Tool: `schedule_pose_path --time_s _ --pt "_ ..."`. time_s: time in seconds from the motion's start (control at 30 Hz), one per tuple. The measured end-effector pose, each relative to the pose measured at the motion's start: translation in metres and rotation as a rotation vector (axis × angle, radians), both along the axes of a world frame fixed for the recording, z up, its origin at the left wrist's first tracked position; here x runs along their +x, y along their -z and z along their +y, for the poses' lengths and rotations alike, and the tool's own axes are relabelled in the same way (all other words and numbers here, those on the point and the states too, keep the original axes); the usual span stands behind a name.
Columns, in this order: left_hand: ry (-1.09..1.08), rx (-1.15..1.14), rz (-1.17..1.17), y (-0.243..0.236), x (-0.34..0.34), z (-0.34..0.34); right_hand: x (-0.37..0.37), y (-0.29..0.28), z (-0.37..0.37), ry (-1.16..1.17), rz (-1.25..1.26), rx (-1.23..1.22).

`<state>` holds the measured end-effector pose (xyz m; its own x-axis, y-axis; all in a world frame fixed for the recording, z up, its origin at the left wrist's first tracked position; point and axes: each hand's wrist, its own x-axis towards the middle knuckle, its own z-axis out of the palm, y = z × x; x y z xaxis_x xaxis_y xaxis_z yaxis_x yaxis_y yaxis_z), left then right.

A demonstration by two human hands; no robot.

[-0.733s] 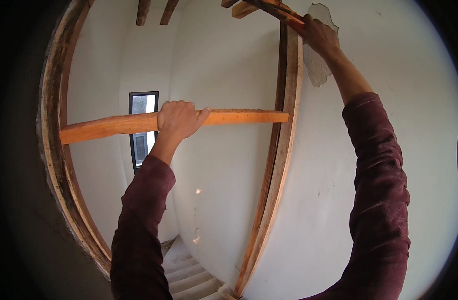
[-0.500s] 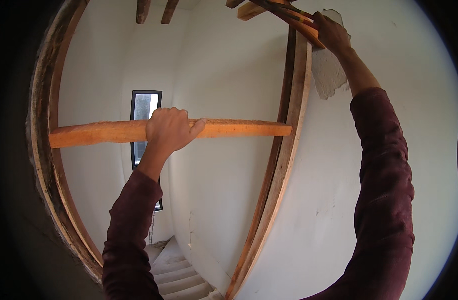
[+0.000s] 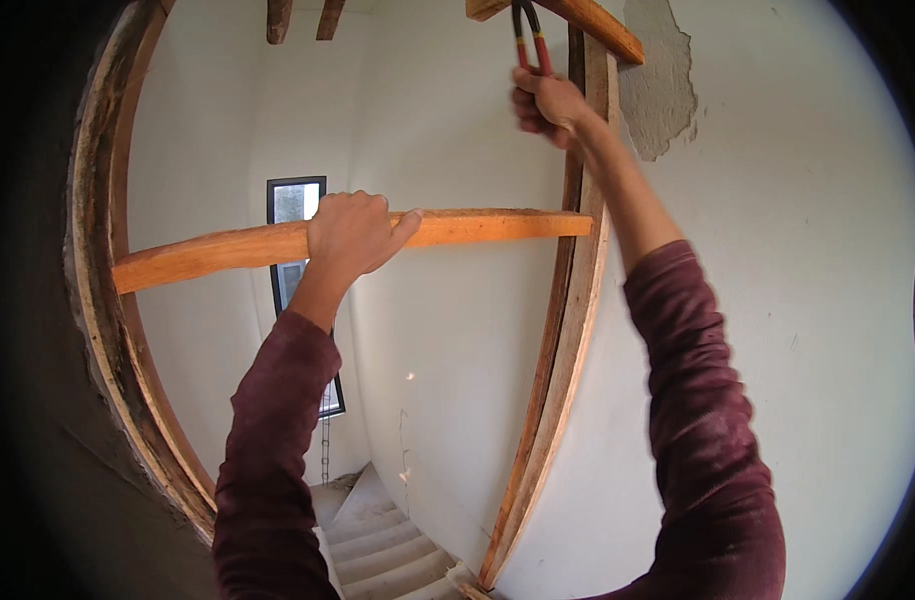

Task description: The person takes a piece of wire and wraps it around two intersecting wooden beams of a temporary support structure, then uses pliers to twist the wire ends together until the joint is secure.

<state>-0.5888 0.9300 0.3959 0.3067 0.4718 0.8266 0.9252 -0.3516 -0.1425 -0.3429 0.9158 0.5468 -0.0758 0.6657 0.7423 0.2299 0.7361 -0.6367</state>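
Note:
My left hand [image 3: 357,235] is closed over a pale orange wooden crossbar [image 3: 487,226] at mid height, which spans between the two sides of a wooden frame. Higher up on the right, my right hand [image 3: 555,105] grips pincers [image 3: 533,45] by their red-and-black handles. Their jaws point up near a wooden beam [image 3: 599,28] at the top of the frame and cannot be made out. The right fingers are slightly smeared by motion.
The frame's right post [image 3: 577,290] and left post [image 3: 102,250] bound an opening. Behind it are white walls, a narrow black-framed window [image 3: 297,205], a hanging chain [image 3: 325,450] and descending stairs [image 3: 392,560]. Broken plaster [image 3: 659,80] marks the right wall. Two beam ends [image 3: 278,20] hang above.
My right hand has moved left and down with the pincers, which now point upward. My left hand keeps its hold on the crossbar. Small bright bits now show beyond the opening.

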Motion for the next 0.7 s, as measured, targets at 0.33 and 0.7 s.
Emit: schedule_pose_path --time_s 0.33,0.7 --pt "0.007 -0.059 0.031 -0.004 -0.003 -0.003 -0.066 0.019 -0.011 -0.576 0.452 -0.003" --pt "0.397 -0.043 -0.232 -0.024 -0.005 0.04 -0.071 -0.011 -0.108 -1.046 0.395 -0.026"
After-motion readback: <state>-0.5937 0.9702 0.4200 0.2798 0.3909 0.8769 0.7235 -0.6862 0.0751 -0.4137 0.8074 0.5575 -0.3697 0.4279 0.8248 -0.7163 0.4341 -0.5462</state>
